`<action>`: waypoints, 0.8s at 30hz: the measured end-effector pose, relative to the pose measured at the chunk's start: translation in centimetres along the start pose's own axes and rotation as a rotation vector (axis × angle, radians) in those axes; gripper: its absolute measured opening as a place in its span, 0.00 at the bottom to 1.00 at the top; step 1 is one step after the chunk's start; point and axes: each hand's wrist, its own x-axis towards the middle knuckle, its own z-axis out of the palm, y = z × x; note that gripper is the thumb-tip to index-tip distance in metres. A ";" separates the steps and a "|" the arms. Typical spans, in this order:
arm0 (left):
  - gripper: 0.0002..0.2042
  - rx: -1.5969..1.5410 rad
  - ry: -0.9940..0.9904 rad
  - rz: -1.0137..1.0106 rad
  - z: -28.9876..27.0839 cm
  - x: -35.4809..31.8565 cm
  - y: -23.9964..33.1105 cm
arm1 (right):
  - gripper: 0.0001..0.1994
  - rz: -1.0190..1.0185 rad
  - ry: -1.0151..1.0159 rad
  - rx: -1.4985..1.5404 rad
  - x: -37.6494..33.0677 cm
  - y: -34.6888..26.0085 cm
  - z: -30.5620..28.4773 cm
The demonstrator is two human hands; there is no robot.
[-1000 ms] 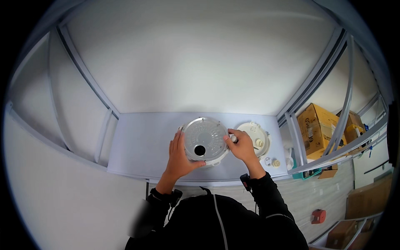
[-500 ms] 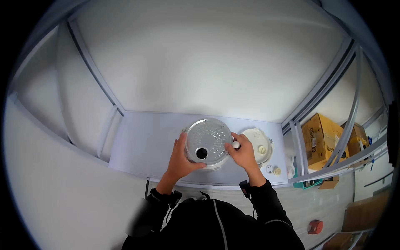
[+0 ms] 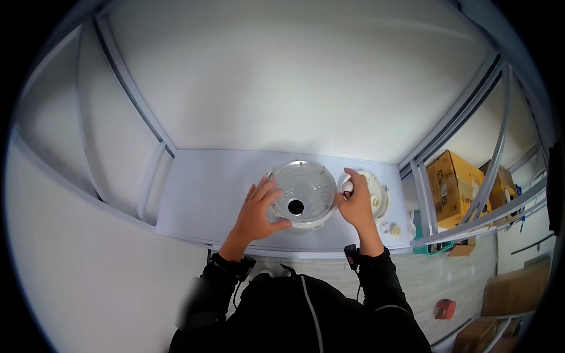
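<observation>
A round see-through, silvery disc (image 3: 306,187) with a dark round hole near its front edge lies on a white round body (image 3: 313,225) on the table. My left hand (image 3: 255,215) is at the disc's left side, its fingers spread and slightly blurred, holding nothing. At the disc's right edge is my right hand (image 3: 358,206), index finger raised and thumb near the rim. A small white rounded piece (image 3: 348,186) shows between that thumb and index finger, apparently in the hand; its lower part is hidden. Behind this hand sits a white round lid-like part (image 3: 382,206), partly covered.
Two small round pieces, one whitish (image 3: 385,226) and one cream (image 3: 395,230), lie at the table's front right. A grey frame (image 3: 424,203) encloses the table (image 3: 200,194). Beyond it are cardboard boxes (image 3: 450,188), a teal basket (image 3: 438,250) and a red stool (image 3: 445,309).
My left fingers have come off the disc's rim and spread. The right hand has moved right and away from me, the white piece with it. The disc sits slightly further right.
</observation>
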 end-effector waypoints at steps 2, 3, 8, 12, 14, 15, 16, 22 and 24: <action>0.42 0.104 -0.068 0.018 -0.8 0.4 -0.5 | 0.32 -0.040 0.008 0.040 -0.2 -1.6 -0.4; 0.40 0.096 -0.044 0.047 -0.9 0.5 -1.1 | 0.33 -0.060 0.015 0.058 -0.4 -2.6 -0.9; 0.32 0.069 0.099 0.132 0.2 0.4 -2.7 | 0.31 -0.289 0.086 0.141 -1.5 -7.6 -2.6; 0.31 0.096 0.249 0.135 1.4 -0.5 -1.2 | 0.35 -0.437 0.108 0.296 -2.5 -10.6 -2.8; 0.31 0.154 0.380 0.161 2.4 -1.1 -0.2 | 0.38 -0.509 0.051 0.258 -2.9 -10.9 -2.6; 0.31 0.139 0.418 0.139 3.3 -1.2 0.4 | 0.39 -0.539 0.030 0.232 -3.2 -11.0 -2.7; 0.31 0.134 0.463 0.109 4.0 -1.5 0.8 | 0.38 -0.516 -0.009 0.284 -3.4 -11.1 -2.3; 0.27 0.239 0.537 0.074 6.0 -1.8 2.7 | 0.34 -0.400 -0.109 0.414 -4.1 -11.0 0.3; 0.25 0.216 0.510 0.079 6.0 -2.0 2.7 | 0.33 -0.363 -0.121 0.409 -4.3 -11.1 0.6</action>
